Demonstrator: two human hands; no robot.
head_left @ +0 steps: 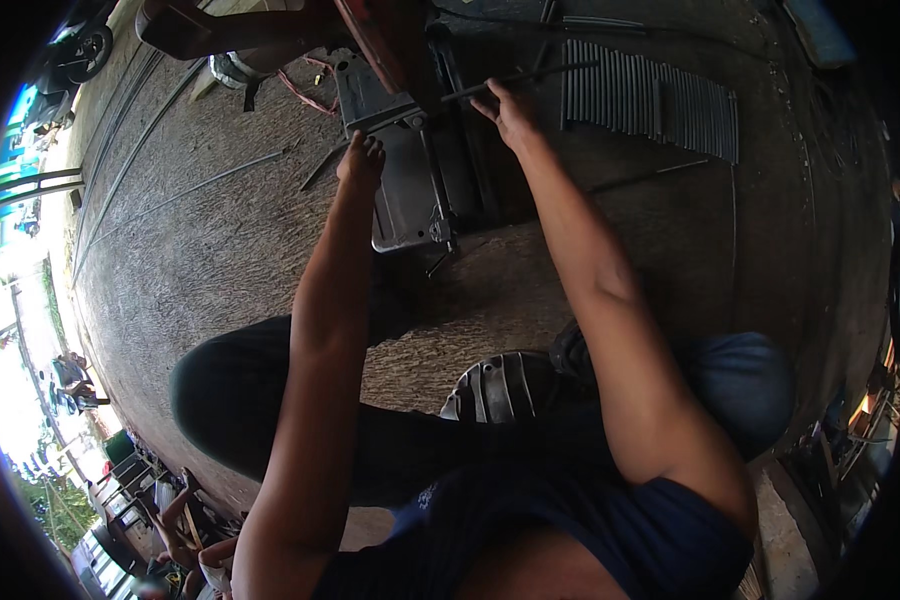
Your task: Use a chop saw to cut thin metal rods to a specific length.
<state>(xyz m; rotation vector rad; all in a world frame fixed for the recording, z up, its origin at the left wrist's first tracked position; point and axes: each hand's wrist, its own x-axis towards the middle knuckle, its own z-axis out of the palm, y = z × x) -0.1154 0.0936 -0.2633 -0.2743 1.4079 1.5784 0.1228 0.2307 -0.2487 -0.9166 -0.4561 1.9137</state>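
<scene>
A dark metal rod point(550, 73) lies across the vise of a cut-off saw, running from the left side of the base out to the right. My right hand point(513, 115) grips it just right of the saw, thumb and fingers closed about it. At the rod's left end, my left hand point(362, 160) is closed with its thumb against the bar. The saw's reddish arm point(375, 45) rises over the rod and hides part of it. Below lies the flat grey saw base point(400, 215), with the vise screw point(435, 180) and its crank handle pointing toward me.
Cut rods point(650, 95) lie side by side in a row at the right. Long thin bars point(205, 185) rest on the rough floor to the left. A round ribbed metal piece point(500, 388) sits between my legs. Pink cord point(305, 92) lies beside the saw.
</scene>
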